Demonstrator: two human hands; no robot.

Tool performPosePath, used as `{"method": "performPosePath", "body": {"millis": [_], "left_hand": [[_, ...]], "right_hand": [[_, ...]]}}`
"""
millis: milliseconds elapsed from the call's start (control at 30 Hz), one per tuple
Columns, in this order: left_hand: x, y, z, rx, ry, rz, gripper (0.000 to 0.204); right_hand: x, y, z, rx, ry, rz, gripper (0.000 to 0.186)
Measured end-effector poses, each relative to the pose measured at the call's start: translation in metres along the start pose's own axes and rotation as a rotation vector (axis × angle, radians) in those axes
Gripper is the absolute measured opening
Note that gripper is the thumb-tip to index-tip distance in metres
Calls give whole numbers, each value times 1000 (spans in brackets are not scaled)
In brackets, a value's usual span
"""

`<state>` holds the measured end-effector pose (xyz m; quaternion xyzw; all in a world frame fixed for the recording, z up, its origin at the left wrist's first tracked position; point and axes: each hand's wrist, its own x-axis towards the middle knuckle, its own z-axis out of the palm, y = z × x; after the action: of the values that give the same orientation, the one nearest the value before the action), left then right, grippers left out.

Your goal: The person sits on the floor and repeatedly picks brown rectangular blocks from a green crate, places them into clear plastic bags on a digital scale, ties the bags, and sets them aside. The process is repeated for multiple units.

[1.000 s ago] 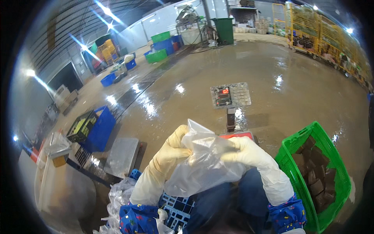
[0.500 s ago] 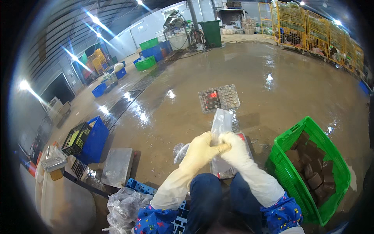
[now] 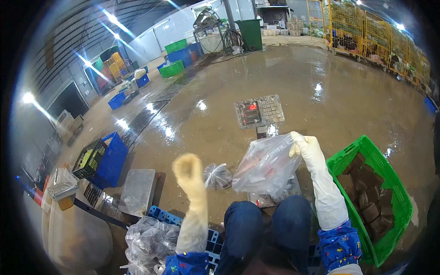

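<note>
Raised at the right, my right hand [image 3: 306,145] in a pale rubber glove pinches the upper corner of a clear plastic bag [image 3: 266,165]. Thin and spread out, the bag hangs over a weighing scale's platform [image 3: 262,200] and hides most of it. My left hand [image 3: 187,170], gloved the same way, is held apart from the bag, its curled fingers smeared by motion. Between my left hand and the hanging bag, a knotted clear bag [image 3: 217,176] lies on the floor. Beyond them stands the scale's keypad and red-lit display [image 3: 259,112].
A green crate [image 3: 366,206] of dark brown blocks stands at my right. Filled clear bags [image 3: 149,240] lie on a blue plastic pallet [image 3: 164,218] at my left. A flat metal platform [image 3: 138,192] and blue crate [image 3: 112,160] are farther left. The floor [image 3: 201,133] is wet.
My hands were together at the bag; they have parted. The left has swung left off it, while the right has moved right and up, spreading the bag out.
</note>
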<state>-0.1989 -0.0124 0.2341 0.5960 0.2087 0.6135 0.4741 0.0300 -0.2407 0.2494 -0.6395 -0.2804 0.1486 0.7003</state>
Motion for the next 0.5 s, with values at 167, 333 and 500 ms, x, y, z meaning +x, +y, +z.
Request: {"method": "performPosePath", "body": {"millis": [167,333,500], "left_hand": [[-62,45,53,789,-705,500,24],[-34,-4,52,228,-855,-280,17],[18,-55,12,-311,-772,-838,17]], "right_hand": [[0,-3,6,-5,-4,0,48],[10,2,12,-84,-129,-27,37],[36,100,-62,-686,-524,200,79]]}}
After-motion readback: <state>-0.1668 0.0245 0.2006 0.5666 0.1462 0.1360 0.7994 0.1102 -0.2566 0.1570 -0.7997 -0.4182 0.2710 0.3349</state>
